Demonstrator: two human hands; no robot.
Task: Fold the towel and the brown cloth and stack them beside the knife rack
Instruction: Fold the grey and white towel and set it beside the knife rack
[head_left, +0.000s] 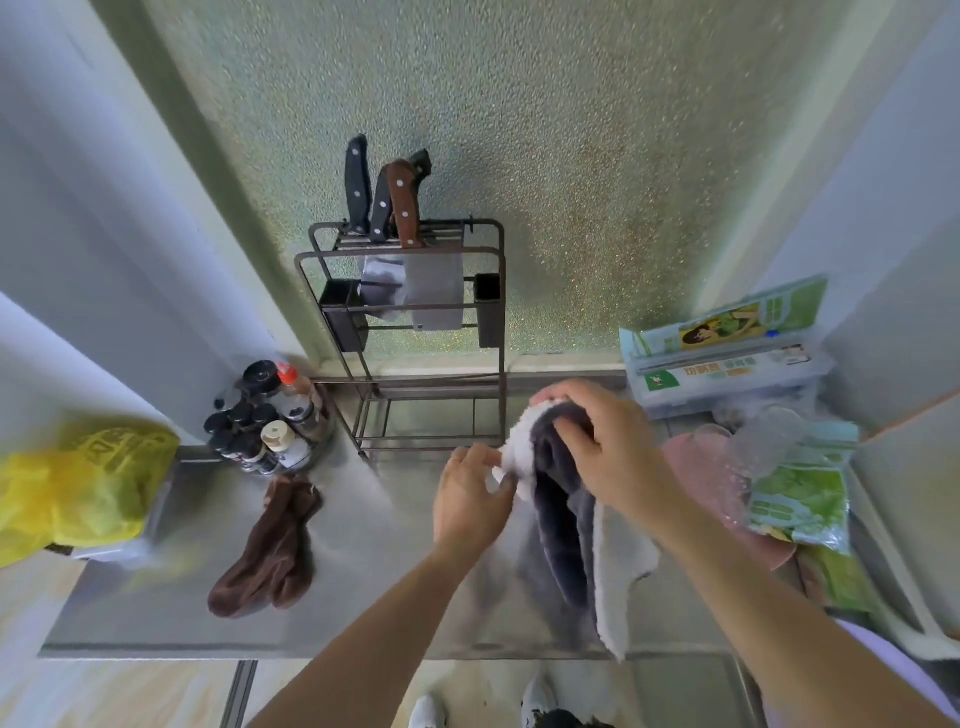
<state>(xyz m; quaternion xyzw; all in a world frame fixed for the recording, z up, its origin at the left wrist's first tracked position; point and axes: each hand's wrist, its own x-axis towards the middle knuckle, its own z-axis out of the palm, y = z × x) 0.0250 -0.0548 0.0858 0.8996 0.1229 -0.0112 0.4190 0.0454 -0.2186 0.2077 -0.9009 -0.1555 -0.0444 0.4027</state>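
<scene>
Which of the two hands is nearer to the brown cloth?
Left. The left hand holds the towel just right of the brown cloth; the right hand grips the towel farther right.

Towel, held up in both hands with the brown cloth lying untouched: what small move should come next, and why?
Probably lower the towel flat onto the counter. It hangs bunched and unfolded from the right hand, the left hand pinching its white edge; it needs spreading before a fold. The brown cloth can wait.

Home kitchen is indicated: knife rack (410, 312) with knives on a steel counter (363, 519), condiment bottles (270, 415) grouped in the corner, cling-film box (727, 358) at right.
</scene>
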